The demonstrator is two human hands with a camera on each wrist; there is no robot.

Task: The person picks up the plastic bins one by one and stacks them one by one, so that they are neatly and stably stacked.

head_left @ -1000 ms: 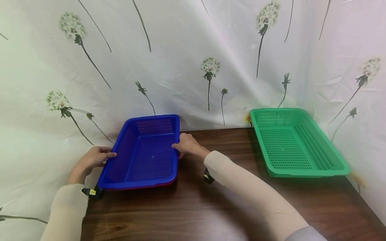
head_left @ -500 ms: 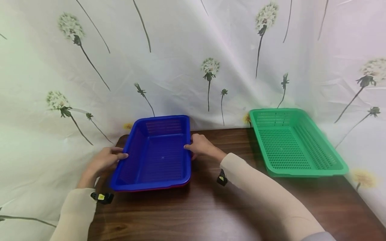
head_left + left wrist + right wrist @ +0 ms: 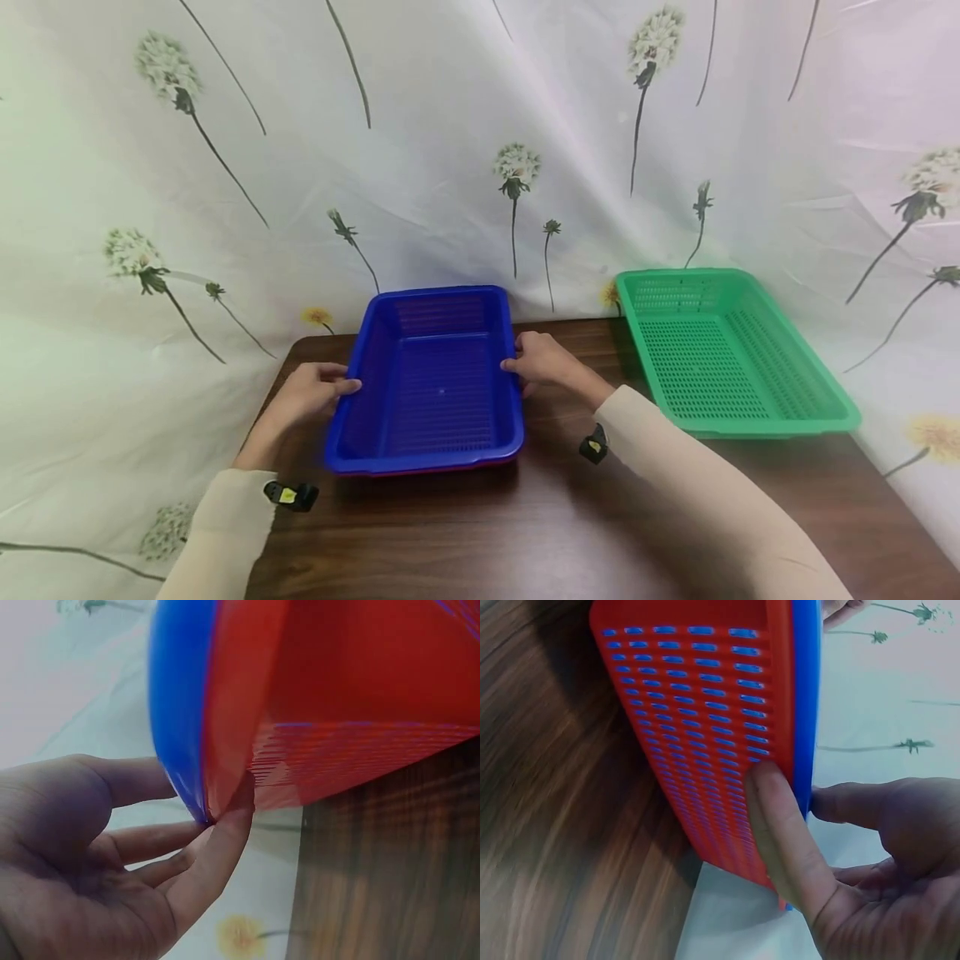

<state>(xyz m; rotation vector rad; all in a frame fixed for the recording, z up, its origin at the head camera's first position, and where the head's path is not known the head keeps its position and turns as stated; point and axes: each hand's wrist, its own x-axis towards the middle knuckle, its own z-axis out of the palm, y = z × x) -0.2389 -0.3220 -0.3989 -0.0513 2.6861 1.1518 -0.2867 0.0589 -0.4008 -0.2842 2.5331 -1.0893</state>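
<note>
A blue plastic basket (image 3: 427, 461) sits nested inside a red slotted basket (image 3: 682, 613), whose red edge barely shows under the blue rim in the head view. My left hand (image 3: 303, 393) grips the pair at the left side, thumb over the blue rim (image 3: 176, 690) and fingers beneath on the red wall. On the opposite side, my right hand (image 3: 551, 364) holds the rims the same way; one finger (image 3: 784, 825) lies along the red slotted wall in the right wrist view. The blue basket's inside is bare. Both baskets stay level over the left part of the table.
A green slotted basket (image 3: 750, 427) stands at the right rear of the brown wooden table (image 3: 450, 542). A white cloth (image 3: 420, 167) with dandelion prints hangs behind and along the sides. Each wrist carries a small black camera (image 3: 594, 446).
Both hands have carried the nested blue and red baskets to the right, from the table's left edge toward the middle. The green basket keeps its place on the table.
</note>
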